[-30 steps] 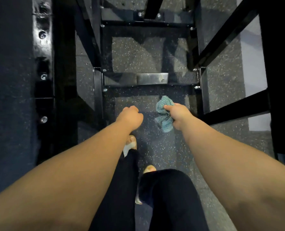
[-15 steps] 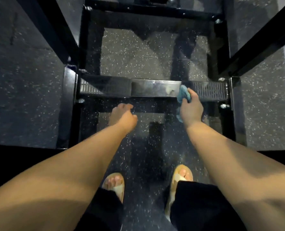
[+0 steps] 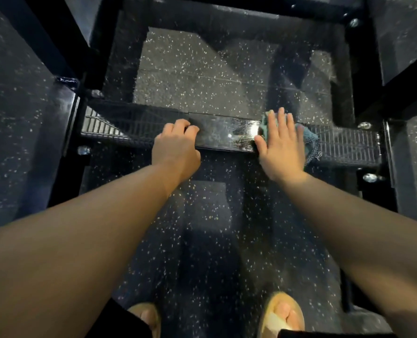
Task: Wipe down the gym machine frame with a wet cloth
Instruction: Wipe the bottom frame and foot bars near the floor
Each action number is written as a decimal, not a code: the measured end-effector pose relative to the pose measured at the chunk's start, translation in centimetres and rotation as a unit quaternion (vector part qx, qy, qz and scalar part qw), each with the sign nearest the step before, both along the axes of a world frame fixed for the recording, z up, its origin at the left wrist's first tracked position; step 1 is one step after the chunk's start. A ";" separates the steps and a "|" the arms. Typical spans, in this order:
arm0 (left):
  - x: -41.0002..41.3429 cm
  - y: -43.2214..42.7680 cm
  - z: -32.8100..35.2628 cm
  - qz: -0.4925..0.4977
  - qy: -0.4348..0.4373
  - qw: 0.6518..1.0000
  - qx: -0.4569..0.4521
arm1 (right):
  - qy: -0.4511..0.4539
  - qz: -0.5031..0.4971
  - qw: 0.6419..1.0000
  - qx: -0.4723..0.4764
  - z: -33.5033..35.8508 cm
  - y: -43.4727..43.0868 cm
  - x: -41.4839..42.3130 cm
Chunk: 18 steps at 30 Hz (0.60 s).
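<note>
Dark speckled rubber floor point(image 3: 202, 76) fills the head view, with a black machine frame point(image 3: 349, 69) standing on it. A low crossbar point(image 3: 222, 135) runs left to right, glossy and wet-looking in the middle, ribbed at both ends. The right hand point(image 3: 279, 145) lies flat, fingers spread, pressing a teal cloth point(image 3: 308, 140) onto the bar; the cloth shows at the fingertips and to the right of the palm. The left hand point(image 3: 177, 147) rests on the bar, fingers curled over its top. Two sandalled feet point(image 3: 283, 313) stand below.
</note>
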<state>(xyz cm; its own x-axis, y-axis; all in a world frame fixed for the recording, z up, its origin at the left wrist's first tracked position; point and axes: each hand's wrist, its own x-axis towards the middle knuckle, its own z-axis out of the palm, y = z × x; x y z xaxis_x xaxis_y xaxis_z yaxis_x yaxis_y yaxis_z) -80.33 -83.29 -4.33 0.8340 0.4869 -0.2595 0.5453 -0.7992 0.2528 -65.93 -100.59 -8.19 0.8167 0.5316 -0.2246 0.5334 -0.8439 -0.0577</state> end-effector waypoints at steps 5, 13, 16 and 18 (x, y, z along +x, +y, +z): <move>-0.2 1.2 0.4 0.038 -0.023 0.998 0.033 | 0.030 -0.001 0.997 0.069 0.0 7.3 -5.2; -0.3 1.2 0.3 0.003 0.052 0.998 0.020 | 0.030 0.084 0.993 0.075 0.3 2.8 -1.2; 0.0 0.8 0.1 0.006 0.072 0.997 0.022 | 0.015 -0.018 1.000 -0.014 0.2 0.4 -0.5; 0.3 0.7 0.2 0.022 0.065 0.998 0.012 | -0.012 0.000 1.000 0.000 0.0 2.5 -2.6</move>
<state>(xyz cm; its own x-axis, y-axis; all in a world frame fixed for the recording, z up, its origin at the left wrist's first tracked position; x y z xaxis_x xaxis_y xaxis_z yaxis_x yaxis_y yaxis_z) -80.04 -82.56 -4.08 0.7717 0.5303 -0.3511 0.6071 -0.7787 0.1582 -68.49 -98.06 -8.22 0.8225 0.5309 -0.2041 0.5340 -0.8443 -0.0444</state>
